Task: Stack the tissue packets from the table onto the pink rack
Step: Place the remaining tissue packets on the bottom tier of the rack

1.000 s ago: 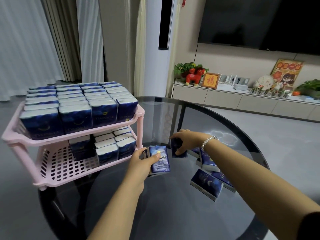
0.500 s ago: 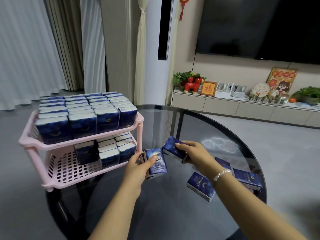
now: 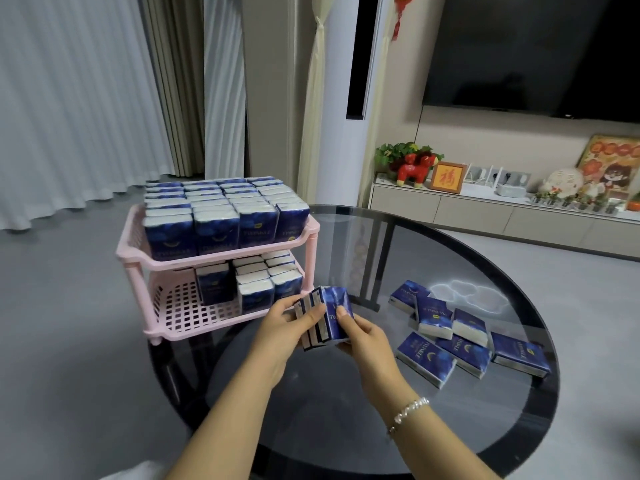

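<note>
A two-tier pink rack (image 3: 221, 258) stands at the left edge of the round glass table (image 3: 346, 427). Its top shelf is packed with upright blue tissue packets (image 3: 216, 230); the lower shelf holds several more (image 3: 266, 282) at its right side. Between my two hands is a small bundle of blue tissue packets (image 3: 329, 315), held upright just in front of the rack's lower shelf. My left hand (image 3: 280, 337) grips the bundle from the left, my right hand (image 3: 363, 337) grips it from the right. Several loose packets (image 3: 450, 337) lie flat on the table to the right.
A low TV cabinet (image 3: 485, 216) with ornaments runs along the far wall under a dark TV (image 3: 533, 53). Curtains (image 3: 69, 98) hang at the left. Grey floor surrounds the table; a bare stretch of the rack's lower shelf (image 3: 183, 306) lies at its left.
My right hand has brought the packet it picked up over to the ones in my left hand, and both hands now hold them together as one bundle. The view has tilted downward.
</note>
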Available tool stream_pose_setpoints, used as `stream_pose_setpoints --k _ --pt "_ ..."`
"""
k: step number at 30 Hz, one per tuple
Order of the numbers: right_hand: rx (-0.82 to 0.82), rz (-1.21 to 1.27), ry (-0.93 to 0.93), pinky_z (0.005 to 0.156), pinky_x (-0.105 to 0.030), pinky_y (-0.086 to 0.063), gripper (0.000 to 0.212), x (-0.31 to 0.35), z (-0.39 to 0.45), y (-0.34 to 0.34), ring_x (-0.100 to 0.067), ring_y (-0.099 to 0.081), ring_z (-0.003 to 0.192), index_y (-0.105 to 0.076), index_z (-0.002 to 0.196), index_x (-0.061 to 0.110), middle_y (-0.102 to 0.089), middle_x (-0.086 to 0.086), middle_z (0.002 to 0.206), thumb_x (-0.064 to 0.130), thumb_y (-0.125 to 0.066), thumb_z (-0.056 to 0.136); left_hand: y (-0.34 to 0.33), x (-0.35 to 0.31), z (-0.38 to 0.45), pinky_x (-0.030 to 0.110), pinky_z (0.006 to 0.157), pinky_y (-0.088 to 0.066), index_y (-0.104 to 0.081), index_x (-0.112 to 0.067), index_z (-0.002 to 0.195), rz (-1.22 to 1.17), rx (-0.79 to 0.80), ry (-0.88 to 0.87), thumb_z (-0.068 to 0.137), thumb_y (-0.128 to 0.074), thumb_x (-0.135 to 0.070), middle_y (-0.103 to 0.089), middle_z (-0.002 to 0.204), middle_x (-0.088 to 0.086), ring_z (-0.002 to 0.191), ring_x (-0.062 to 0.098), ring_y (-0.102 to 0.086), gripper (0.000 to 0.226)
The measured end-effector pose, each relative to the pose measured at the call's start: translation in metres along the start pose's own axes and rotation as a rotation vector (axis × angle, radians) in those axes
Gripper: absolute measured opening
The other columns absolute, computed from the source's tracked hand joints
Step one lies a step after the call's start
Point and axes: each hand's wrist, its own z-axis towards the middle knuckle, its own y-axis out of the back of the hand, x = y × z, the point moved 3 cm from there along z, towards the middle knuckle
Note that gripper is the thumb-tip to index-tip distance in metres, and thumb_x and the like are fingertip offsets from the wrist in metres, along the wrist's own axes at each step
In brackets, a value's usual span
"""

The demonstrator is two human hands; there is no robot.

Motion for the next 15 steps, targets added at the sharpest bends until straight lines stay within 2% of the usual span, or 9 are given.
stream_pose_setpoints --k 2,5,7,9,12,13,15 --pt "0.028 -0.020 0.035 0.079 -0.023 -0.054 0.022 -0.001 -0.005 -0.006 -0.018 -0.069 0.091 -0.071 0.098 0.018 -0.075 -0.004 0.092 0.029 -0.053 0.094 0.003 0.000 -0.005 0.022 0.071 -0.050 -0.056 -0.017 0.117 0.039 0.013 -0.009 0.075 -0.078 -0.026 -0.069 0.109 0.003 0.096 0.014 -0.067 0.048" --pt "0.119 -0.047 0.059 0.086 -0.027 -0.053 0.020 -0.001 -0.007 -0.010 -0.017 -0.069 0.094 -0.071 0.098 0.019 -0.074 -0.004 0.095 0.023 -0.052 0.094 0.013 -0.001 -0.011 0.028 0.082 -0.052 -0.055 -0.018 0.117 0.073 0.014 -0.014 0.070 -0.082 -0.022 -0.068 0.110 0.002 0.100 0.015 -0.065 0.054" --pt "0.236 -0.038 0.048 0.094 -0.033 -0.051 0.025 0.002 -0.004 -0.011 -0.019 -0.066 0.102 -0.066 0.112 0.015 -0.072 -0.006 0.106 0.022 -0.050 0.095 0.025 -0.002 -0.012 0.035 0.097 -0.050 -0.052 -0.016 0.125 0.089 0.016 -0.021 0.064 -0.087 -0.019 -0.066 0.117 0.002 0.107 0.017 -0.063 0.070" --pt "0.350 -0.057 0.041 0.094 -0.029 -0.050 0.034 0.007 0.001 -0.010 -0.014 -0.062 0.110 -0.055 0.127 0.021 -0.066 0.000 0.119 0.022 -0.051 0.094 0.036 -0.004 -0.014 0.039 0.106 -0.043 -0.044 -0.018 0.137 0.107 0.045 -0.021 0.060 -0.087 -0.018 -0.059 0.129 0.000 0.118 0.016 -0.057 0.088" --pt "0.530 -0.249 0.052 0.088 -0.013 -0.048 0.054 0.018 0.010 -0.010 -0.003 -0.051 0.119 -0.035 0.142 0.030 -0.048 0.012 0.136 0.016 -0.053 0.093 0.047 -0.004 -0.023 0.039 0.110 -0.039 -0.036 -0.026 0.142 0.180 0.113 -0.036 0.060 -0.087 -0.018 -0.045 0.143 -0.002 0.130 0.014 -0.046 0.097" --pt "0.578 -0.324 0.051 0.088 -0.011 -0.047 0.059 0.021 0.012 -0.010 -0.002 -0.048 0.121 -0.031 0.144 0.030 -0.044 0.012 0.138 0.013 -0.054 0.092 0.050 -0.003 -0.025 0.038 0.110 -0.039 -0.036 -0.028 0.141 0.215 0.124 -0.047 0.060 -0.087 -0.017 -0.043 0.143 -0.003 0.130 0.013 -0.045 0.096" --pt "0.652 -0.532 0.081 0.095 -0.018 -0.046 0.067 0.027 0.017 -0.013 -0.004 -0.046 0.122 -0.026 0.146 0.032 -0.042 0.009 0.141 0.011 -0.057 0.090 0.055 -0.001 -0.030 0.033 0.107 -0.041 -0.036 -0.029 0.139 0.291 0.147 -0.057 0.068 -0.082 -0.006 -0.044 0.137 -0.007 0.125 0.008 -0.045 0.088"
